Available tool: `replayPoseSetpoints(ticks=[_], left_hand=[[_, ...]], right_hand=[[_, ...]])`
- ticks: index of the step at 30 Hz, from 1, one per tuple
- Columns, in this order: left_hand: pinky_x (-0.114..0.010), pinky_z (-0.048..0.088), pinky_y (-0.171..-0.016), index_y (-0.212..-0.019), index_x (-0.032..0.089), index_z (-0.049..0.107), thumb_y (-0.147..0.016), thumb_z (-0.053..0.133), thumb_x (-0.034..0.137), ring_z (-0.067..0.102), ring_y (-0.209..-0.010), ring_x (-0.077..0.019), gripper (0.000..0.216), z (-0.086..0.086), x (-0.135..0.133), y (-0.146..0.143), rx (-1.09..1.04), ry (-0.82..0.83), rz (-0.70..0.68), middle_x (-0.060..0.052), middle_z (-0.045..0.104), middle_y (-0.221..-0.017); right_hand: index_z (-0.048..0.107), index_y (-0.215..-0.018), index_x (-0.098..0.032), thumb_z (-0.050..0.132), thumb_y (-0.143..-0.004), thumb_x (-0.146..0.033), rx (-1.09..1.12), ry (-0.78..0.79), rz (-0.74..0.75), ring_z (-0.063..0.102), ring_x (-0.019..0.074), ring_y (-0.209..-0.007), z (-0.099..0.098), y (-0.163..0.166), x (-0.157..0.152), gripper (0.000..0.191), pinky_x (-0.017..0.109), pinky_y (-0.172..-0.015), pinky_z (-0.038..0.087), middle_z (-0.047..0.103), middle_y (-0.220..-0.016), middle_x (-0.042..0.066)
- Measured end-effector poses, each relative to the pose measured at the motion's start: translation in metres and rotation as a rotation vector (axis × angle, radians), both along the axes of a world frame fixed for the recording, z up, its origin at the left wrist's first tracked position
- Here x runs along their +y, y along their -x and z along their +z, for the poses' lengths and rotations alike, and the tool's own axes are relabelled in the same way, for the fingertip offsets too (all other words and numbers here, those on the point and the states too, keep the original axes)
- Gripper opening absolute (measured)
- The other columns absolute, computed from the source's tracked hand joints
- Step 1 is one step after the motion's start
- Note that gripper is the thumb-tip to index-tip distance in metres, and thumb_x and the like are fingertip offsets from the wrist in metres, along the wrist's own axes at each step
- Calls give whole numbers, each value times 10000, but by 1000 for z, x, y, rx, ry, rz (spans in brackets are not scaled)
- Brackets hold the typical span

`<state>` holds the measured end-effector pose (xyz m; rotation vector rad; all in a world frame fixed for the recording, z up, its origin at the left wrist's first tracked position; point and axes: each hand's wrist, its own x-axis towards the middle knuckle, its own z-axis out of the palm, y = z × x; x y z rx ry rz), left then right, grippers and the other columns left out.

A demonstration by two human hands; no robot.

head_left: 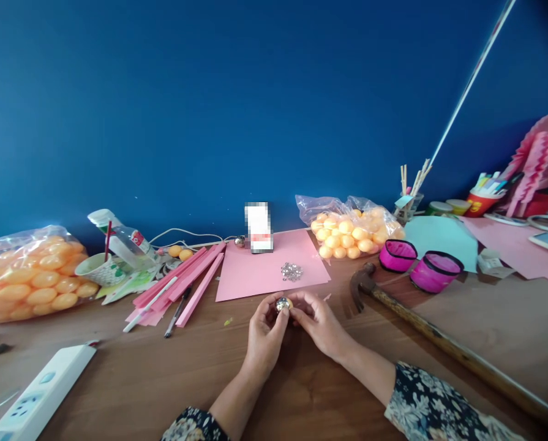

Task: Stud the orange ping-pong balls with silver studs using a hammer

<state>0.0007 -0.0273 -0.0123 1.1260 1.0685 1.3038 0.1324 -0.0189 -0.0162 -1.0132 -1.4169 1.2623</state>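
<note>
Close to the front edge of the pink paper sheet (237,278), a shiny silver ball (283,304) is held between my two hands. My left hand (265,334) has its thumb and curled fingers around the ball's left side. From the right, my right hand (320,324) pinches at the ball with thumb and fingertips; part of its grip is hidden. Just beyond the hands, a small pile of silvery beads (291,271) lies on the pink sheet. Farther back, another shiny ball (239,241) sits near a propped-up phone (259,228).
Pink paper strips (177,285) and a black pen (178,312) lie left; a hammer (406,318) lies right. Bags of orange balls (39,275) stand on both sides. Two magenta bands (436,271), a power strip (44,392) and a plastic bottle (122,239) are also on the table.
</note>
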Motion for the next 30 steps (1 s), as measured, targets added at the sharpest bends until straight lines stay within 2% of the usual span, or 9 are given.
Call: replayPoseSetpoints(ticks=[5, 10, 21, 30], left_hand=[[-338, 465, -851, -1035, 150, 534, -757, 592, 291, 602, -928, -203, 317, -2, -1, 0, 24, -41, 11, -90, 636, -976], [-318, 468, -843, -1029, 156, 537, -765, 578, 289, 602, -922, -191, 299, -3, -1, -1, 49, -92, 27, -80, 636, -971], [-313, 463, -822, -1026, 170, 557, -779, 533, 289, 604, -896, -184, 275, -5, -7, -3, 365, -283, 51, -73, 642, -977], [-292, 475, -713, -980, 165, 603, -753, 539, 321, 607, -750, -172, 283, 2, -15, -4, 454, -328, 100, -53, 667, -842]], right_hand=[[550, -1020, -204, 523, -831, -338, -64, -46, -36, 602, 181, -881, -2, 1, -3, 233, 305, -734, 521, 613, -1003, 55], [534, -1048, -211, 493, -852, -324, -177, -157, -86, 574, 199, -962, -3, 2, -7, 230, 324, -783, 503, 598, -1041, 67], [572, -947, -184, 377, -878, -251, -302, -325, -200, 572, 211, -906, -17, 3, -2, 217, 341, -755, 493, 614, -957, 82], [594, -955, -158, 357, -837, -168, -317, -434, -226, 574, 204, -865, -18, 4, -1, 265, 374, -776, 476, 623, -927, 83]])
